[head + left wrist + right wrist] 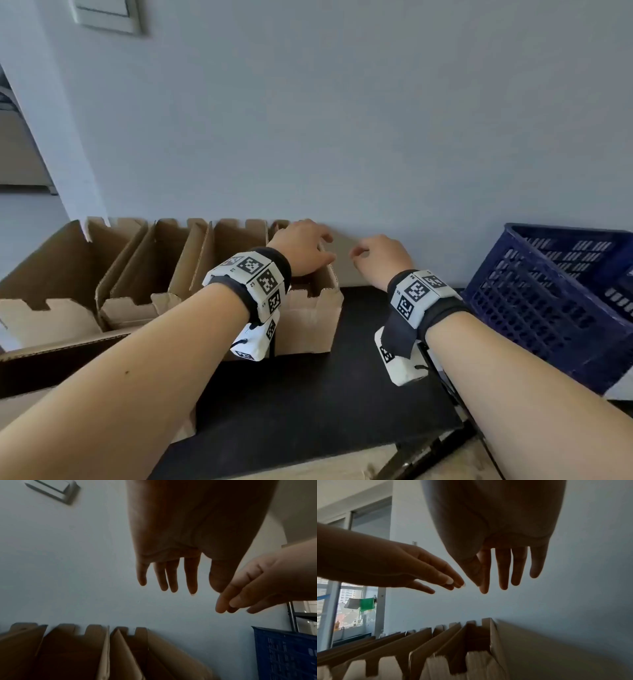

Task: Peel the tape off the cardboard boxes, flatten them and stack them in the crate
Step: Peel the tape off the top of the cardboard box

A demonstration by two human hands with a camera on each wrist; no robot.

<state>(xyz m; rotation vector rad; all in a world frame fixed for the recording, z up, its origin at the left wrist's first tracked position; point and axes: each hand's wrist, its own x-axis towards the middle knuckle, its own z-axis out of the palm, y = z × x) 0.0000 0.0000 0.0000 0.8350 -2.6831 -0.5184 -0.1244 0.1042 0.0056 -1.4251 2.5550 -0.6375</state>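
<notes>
Reaching over the rightmost of the open cardboard boxes (pixel 308 308) along the wall, the left hand (pixel 303 248) hides its far rim. The right hand (pixel 380 260) hovers beside it. Only the wrist views show both hands' fingers extended, holding nothing; the blue crate (pixel 548 301), cut off at the right, stands well apart.

both hands (pixel 171 540) hang loose-fingered above open cardboard boxes (pixel 102 655); blue crate (pixel 283 655) at right.

Head view looks down; wrist views face the wall (pixel 342 137), sharing boxes (pixel 102 653).
</notes>
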